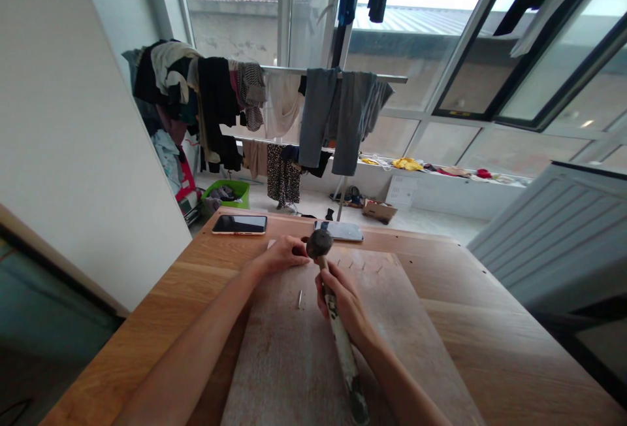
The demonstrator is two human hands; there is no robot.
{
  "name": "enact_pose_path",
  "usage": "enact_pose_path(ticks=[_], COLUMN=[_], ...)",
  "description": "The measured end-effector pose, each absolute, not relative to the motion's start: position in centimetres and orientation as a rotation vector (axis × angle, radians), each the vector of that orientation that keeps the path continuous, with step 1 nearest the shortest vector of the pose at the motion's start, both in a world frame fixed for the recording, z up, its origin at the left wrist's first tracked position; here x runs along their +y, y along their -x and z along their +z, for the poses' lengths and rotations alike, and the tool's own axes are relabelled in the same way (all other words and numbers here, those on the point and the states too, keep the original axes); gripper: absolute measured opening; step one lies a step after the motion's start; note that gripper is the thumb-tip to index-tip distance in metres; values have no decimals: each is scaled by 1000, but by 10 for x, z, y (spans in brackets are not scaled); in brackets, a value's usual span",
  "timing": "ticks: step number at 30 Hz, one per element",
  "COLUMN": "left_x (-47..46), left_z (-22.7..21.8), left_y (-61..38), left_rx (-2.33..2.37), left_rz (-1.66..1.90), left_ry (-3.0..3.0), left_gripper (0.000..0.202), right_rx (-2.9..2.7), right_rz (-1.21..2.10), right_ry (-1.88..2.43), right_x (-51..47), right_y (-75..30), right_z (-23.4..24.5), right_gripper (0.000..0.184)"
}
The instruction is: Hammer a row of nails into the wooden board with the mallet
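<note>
My right hand (343, 298) grips a hammer (345, 354) high on its worn, paint-flecked handle, with the dark round head up and to the left. Close beside that head, my left hand (284, 254) rests at the board's far edge, its fingers pinched together. What they hold, if anything, is hidden. Under both hands lies a wooden board (279, 360). A single nail (300, 299) is on the board nearer to me. Several thin nails (363, 265) stand in a row at the far right part of the board.
The board lies on a wooden table (470, 321). At its far edge are a dark phone (240, 224) and a second phone (345, 231), partly behind the hammer head. Beyond are a laundry rack (392, 78) with clothes and a green basin (240, 194). A white panel (88, 119) stands left.
</note>
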State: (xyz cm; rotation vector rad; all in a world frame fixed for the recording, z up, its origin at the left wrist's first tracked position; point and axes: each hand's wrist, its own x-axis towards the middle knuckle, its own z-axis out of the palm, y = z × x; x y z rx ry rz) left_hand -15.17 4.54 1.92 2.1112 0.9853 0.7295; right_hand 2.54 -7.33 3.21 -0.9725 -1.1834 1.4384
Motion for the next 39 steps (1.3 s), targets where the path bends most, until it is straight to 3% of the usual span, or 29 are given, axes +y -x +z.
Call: enact_pose_path(ticks=[11, 19, 26, 39], left_x=[47, 26, 14, 17], left_z=[25, 76, 81, 73], left_y=[155, 165, 143, 151], left_rx=[972, 961, 826, 1116], left_rz=[655, -7, -317, -132], left_ry=[-2189, -2358, -2396, -2366], left_gripper=[17, 26, 30, 12], right_rx=[-1197, -1055, -1023, -1004], right_rz=[1434, 1416, 1395, 1397], right_ry=[1026, 986, 953, 983], right_x=[-74, -70, -70, -70], right_y=[-24, -30, -33, -33], right_z=[36, 38, 38, 38], right_gripper=[30, 28, 26, 31])
